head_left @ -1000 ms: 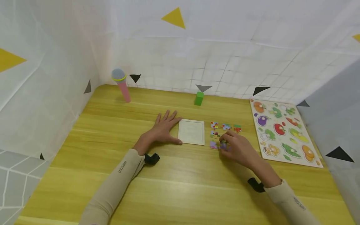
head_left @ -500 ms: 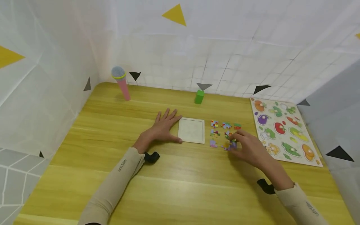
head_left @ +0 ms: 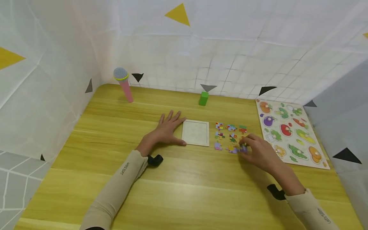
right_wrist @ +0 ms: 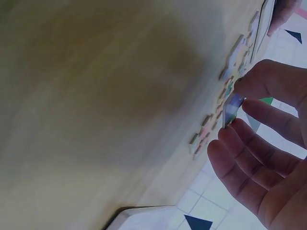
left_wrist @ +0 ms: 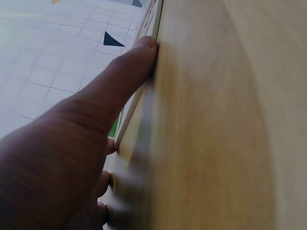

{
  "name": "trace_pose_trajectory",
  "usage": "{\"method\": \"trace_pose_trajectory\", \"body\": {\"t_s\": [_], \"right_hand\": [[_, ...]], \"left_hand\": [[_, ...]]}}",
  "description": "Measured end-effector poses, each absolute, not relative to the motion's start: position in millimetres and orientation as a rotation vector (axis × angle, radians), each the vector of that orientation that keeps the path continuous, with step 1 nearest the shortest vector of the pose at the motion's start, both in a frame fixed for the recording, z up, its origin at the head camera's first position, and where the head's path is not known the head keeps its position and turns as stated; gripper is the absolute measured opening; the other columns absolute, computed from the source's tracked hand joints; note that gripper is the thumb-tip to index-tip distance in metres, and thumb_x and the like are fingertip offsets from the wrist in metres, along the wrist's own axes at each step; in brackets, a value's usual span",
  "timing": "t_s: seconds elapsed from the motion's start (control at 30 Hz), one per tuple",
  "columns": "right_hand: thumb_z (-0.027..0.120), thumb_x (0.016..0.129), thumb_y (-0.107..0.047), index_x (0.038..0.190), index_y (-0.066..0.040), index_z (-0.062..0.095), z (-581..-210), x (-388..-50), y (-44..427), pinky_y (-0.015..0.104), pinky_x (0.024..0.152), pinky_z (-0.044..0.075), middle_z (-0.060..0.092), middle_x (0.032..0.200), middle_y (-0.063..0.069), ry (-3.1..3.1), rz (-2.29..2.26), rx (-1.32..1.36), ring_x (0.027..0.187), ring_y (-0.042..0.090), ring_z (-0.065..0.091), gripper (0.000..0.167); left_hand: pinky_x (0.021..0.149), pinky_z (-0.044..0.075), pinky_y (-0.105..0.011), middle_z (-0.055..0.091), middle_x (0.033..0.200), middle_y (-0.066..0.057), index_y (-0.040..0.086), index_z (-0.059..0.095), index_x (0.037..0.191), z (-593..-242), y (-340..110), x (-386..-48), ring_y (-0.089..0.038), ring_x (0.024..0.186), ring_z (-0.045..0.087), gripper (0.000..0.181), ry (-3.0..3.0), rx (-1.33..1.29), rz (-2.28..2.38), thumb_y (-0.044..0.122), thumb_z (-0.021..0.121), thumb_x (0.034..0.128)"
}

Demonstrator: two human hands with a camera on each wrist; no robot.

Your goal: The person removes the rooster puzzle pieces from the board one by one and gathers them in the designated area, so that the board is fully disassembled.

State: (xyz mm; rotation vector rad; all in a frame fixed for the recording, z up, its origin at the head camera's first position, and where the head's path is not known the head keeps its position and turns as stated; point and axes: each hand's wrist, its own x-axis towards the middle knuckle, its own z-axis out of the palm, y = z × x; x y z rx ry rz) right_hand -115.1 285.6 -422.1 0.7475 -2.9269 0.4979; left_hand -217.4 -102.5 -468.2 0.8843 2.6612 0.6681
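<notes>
My right hand (head_left: 260, 153) pinches a small purplish jigsaw piece (right_wrist: 231, 110) between thumb and fingertips, at the lower right of a group of jigsaw pieces. In the right wrist view that piece stands tilted on edge. Several other colourful jigsaw pieces (head_left: 232, 138) lie apart in rough rows on the table; my fingers partly cover one at the right. With fingers spread, my left hand (head_left: 166, 131) rests on the table, thumb and index tip touching the left side of a square pale puzzle tray (head_left: 195, 133). No pieces lie in the tray.
A wooden vegetable peg puzzle (head_left: 293, 132) lies at the right. Behind the tray stands a green block (head_left: 203, 98), and a pink toy microphone (head_left: 125, 85) stands at the back left. White sheeting (head_left: 172, 60) rises behind the wooden table (head_left: 178, 191).
My right hand has shifted to the right with the purplish jigsaw piece, uncovering the middle and bottom-middle pieces. My left hand stays at the tray.
</notes>
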Motion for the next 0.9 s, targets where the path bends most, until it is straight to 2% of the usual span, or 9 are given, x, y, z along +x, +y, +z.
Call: {"method": "trace_pose_trajectory", "body": {"t_s": [0.9], "right_hand": [[0.083, 0.073, -0.001, 0.098, -0.005, 0.073, -429.9, -109.6, 296.1, 0.042, 0.066, 0.053, 0.063, 0.096, 0.009, -2.979, 0.511, 0.681, 0.081, 0.024, 0.064, 0.027]], "left_hand": [[0.115, -0.012, -0.059, 0.001, 0.168, -0.008, 0.021, 0.022, 0.162, -467.0, -102.4, -217.6, -0.034, 0.151, -0.011, 0.113, 2.669, 0.904, 0.651, 0.073, 0.072, 0.0747]]}}
